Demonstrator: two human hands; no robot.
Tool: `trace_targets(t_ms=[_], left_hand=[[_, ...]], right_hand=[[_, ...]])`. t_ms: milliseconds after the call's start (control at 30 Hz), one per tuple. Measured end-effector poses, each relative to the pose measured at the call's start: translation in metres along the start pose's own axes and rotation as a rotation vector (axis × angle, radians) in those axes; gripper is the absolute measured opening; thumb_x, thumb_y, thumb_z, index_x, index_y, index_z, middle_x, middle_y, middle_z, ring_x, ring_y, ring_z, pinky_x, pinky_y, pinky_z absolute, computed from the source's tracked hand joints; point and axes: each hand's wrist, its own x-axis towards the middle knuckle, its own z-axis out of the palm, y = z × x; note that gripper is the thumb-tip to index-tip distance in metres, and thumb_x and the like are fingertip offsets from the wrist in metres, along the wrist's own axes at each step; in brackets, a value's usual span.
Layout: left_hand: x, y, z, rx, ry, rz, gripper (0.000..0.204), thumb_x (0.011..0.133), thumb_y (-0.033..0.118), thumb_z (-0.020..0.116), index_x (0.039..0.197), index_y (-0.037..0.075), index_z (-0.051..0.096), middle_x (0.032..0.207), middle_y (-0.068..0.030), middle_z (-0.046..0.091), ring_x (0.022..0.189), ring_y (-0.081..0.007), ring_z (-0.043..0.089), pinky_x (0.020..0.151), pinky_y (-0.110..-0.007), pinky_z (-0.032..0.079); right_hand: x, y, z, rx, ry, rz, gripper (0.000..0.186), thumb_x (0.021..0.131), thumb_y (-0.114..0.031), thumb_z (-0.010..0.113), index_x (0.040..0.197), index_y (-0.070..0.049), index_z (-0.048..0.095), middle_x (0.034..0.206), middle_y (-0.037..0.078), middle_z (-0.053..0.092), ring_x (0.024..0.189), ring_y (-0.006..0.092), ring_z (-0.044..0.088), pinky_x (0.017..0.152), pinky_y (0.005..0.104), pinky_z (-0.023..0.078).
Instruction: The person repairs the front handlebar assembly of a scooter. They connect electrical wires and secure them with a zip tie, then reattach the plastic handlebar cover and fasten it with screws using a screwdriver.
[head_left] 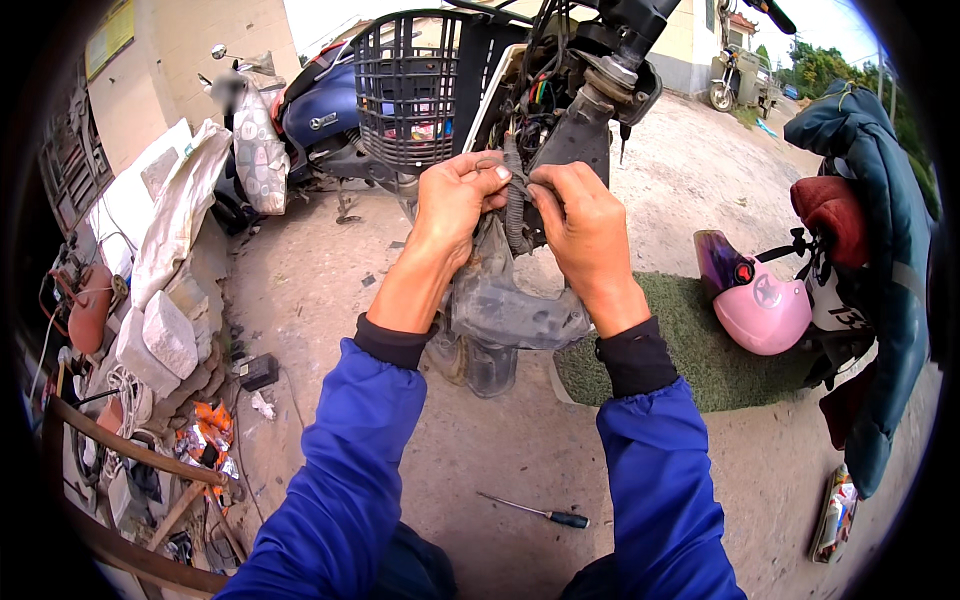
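My left hand [455, 200] and my right hand [585, 220] are at the open front of a scooter, on either side of a dark corrugated sleeve [515, 230] hanging from its steering column [600, 100]. My left fingers pinch a thin dark strand, likely wire or tie, beside the sleeve. My right thumb and index finger are closed on the sleeve's right side. Coloured wires [540, 90] show above. A dusty dark plastic panel [505, 315] hangs below my hands. A black basket [405, 90] is at upper left.
A blue scooter [315, 110] stands behind. Sacks, stone blocks [170, 335] and scrap fill the left. A green mat [670, 380] and another vehicle with a pink helmet [760, 315] and padded cover [880, 260] are right. A screwdriver [560, 518] lies on the ground.
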Motion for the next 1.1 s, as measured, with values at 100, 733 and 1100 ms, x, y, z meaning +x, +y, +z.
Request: trace_targets(t_ms=[100,733,1100], left_hand=[[0.005,-0.003,-0.011,-0.077,-0.069,-0.09,0.008,0.107,0.003,0.072,0.112,-0.002,0.075,0.094,-0.0027,0.074,0.079,-0.0107,0.068,0.075,-0.026,0.059],[0.0,0.001,-0.017,-0.079,-0.168,-0.173,0.024,0.109,-0.001,0.065,0.132,-0.006,0.068,0.104,-0.0075,0.077,0.086,-0.0141,0.073,0.081,-0.03,0.063],[0.001,0.003,-0.021,-0.023,-0.235,-0.124,0.024,0.108,-0.003,0.066,0.131,-0.002,0.065,0.107,-0.0066,0.077,0.091,-0.0146,0.075,0.085,-0.03,0.062]], right_hand=[[0.001,0.0,0.005,-0.054,0.001,-0.058,0.017,0.097,-0.006,0.079,0.112,-0.009,0.072,0.102,0.012,0.069,0.084,0.0395,0.074,0.071,0.0472,0.061],[0.009,-0.033,0.006,0.143,-0.321,0.546,0.046,0.095,-0.016,0.081,0.13,0.013,0.071,0.063,0.015,0.065,0.058,0.0244,0.065,0.061,0.0415,0.052],[0.002,-0.019,0.017,0.208,-0.217,0.588,0.042,0.094,-0.017,0.081,0.126,0.009,0.074,0.064,0.008,0.063,0.057,0.0179,0.062,0.061,0.0383,0.051]])
